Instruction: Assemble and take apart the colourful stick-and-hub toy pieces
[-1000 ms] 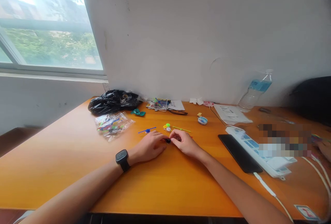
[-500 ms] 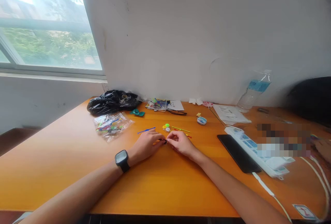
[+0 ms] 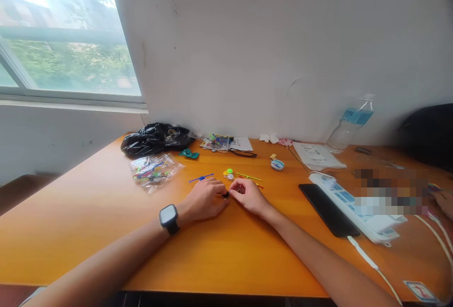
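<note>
My left hand [image 3: 204, 199], with a black watch [image 3: 168, 217] on its wrist, and my right hand [image 3: 248, 195] rest on the orange table [image 3: 106, 222] with fingertips meeting. Together they pinch a small black piece [image 3: 225, 194] between them. Just beyond the fingers lie a blue stick with a hub [image 3: 201, 178], small yellow and green round pieces [image 3: 228, 174] and a thin yellow stick [image 3: 248, 177]. A clear bag of coloured plastic parts [image 3: 155, 171] lies to the left.
A black plastic bag [image 3: 155, 139], a teal piece [image 3: 188, 154], papers [image 3: 316, 155] and a water bottle [image 3: 348, 124] line the wall. A black phone [image 3: 328, 209] and a white power strip [image 3: 354, 207] lie to the right. Another person's hand [image 3: 444, 200] shows at the right edge.
Both hands stay together at the same spot; the fingers have shifted slightly around the black piece. The view wobbled a little.
</note>
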Action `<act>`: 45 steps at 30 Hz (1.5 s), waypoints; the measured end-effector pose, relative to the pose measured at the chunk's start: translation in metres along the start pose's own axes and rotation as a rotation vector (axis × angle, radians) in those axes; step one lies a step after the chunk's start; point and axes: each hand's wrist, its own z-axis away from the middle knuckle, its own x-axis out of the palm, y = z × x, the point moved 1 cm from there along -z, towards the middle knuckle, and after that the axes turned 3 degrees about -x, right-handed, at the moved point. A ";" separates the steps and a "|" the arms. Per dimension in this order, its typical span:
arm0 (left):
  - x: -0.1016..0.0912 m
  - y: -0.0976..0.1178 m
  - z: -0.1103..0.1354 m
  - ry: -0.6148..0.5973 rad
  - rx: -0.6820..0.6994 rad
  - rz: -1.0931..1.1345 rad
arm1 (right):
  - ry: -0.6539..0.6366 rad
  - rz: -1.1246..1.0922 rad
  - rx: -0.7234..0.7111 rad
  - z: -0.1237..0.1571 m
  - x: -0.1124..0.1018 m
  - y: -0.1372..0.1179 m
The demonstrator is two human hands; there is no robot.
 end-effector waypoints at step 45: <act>-0.025 0.002 0.005 0.184 -0.070 0.206 | -0.013 0.740 0.040 -0.008 -0.074 0.010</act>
